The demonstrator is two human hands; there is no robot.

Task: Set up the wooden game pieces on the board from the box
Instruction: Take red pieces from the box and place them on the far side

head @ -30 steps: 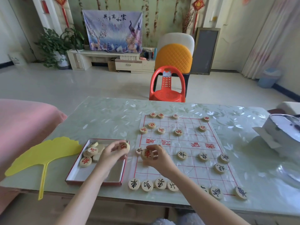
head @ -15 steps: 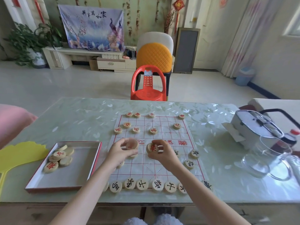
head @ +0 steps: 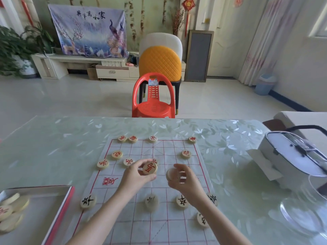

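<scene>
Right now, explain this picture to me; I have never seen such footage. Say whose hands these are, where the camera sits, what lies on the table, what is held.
No machine: these are a person's two bare hands, filmed by a camera worn on their head, looking down. On the table lies a gridded board with round wooden pieces, red-lettered far, black-lettered near. A box at the left holds more. The left hand pinches a red-lettered piece; the right hand pinches a second piece, lettering hidden.

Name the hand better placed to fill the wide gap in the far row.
Probably the right hand: it pinches a pale piece nearly in line with that gap, which lies right of centre. The left hand, gripping a red-marked piece, sits further left.
</scene>
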